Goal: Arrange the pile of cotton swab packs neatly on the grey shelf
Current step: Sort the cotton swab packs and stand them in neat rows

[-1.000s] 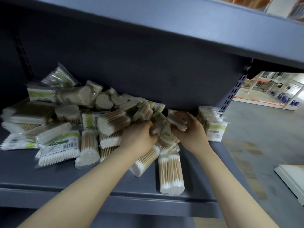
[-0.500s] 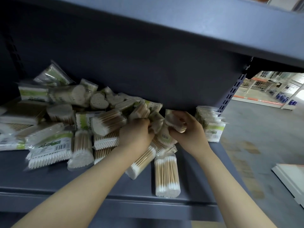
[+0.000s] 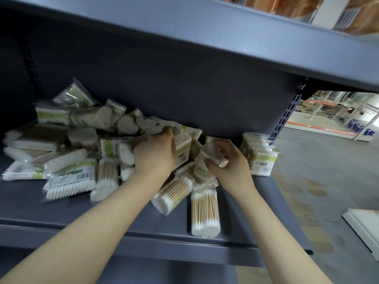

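Sorting step: right hand (image 3: 229, 162) grips one cotton swab pack (image 3: 207, 160), left hand (image 3: 155, 154) seemingly clutches the pile (image 3: 82, 152) (blurry); next, stand it by the neat row (image 3: 259, 154).

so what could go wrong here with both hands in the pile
1. The upright pack stands close to the front edge of the grey shelf; a forearm brushing it could tip it off.
2. The left hand presses into the loose pile, so pulling a pack out may send others sliding forward.
3. The right hand holds its pack mostly by the fingertips; that grip may slip on the smooth wrapper.
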Available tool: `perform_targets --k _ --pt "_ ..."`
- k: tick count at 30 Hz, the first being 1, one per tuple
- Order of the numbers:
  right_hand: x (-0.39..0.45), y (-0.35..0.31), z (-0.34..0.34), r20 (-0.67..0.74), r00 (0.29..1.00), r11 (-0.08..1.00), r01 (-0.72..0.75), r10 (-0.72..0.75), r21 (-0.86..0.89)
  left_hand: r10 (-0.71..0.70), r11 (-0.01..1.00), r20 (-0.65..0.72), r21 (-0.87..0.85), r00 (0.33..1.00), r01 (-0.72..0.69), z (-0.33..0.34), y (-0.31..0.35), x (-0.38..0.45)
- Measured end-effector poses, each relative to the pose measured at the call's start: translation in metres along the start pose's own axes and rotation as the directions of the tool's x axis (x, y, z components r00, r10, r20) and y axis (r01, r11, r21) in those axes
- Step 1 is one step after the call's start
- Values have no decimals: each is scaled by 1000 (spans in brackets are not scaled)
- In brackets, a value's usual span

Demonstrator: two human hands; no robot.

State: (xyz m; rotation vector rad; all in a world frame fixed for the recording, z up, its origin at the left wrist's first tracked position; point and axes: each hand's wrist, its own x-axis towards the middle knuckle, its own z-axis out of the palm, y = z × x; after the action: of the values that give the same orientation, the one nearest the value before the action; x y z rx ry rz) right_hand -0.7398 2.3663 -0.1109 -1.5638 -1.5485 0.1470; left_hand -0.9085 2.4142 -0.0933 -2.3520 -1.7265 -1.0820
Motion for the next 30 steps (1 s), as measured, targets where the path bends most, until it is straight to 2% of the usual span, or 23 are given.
perform_targets --k 6,10,13,19,22,30 --pt "0 -4 10 -31 999 1000 -24 24 17 -13 999 -63 49 998 16 -25 2 -3" --pt "-2 -6 10 24 997 998 -69 69 4 -30 999 -64 23 997 31 -35 1 -9" --pt "-6 -8 5 32 998 998 -60 60 0 -48 999 -58 -10 997 47 -41 3 -17" --pt "-21 -11 -13 -99 993 997 -52 57 56 -79 994 -22 -78 997 77 -49 14 -38" --pt "-28 -9 -23 -88 993 995 -75 80 60 -95 990 -7 -104 995 94 -51 22 -48" --pt "-43 19 -41 -40 992 993 -116 117 35 -25 984 57 -177 998 35 -45 47 -70"
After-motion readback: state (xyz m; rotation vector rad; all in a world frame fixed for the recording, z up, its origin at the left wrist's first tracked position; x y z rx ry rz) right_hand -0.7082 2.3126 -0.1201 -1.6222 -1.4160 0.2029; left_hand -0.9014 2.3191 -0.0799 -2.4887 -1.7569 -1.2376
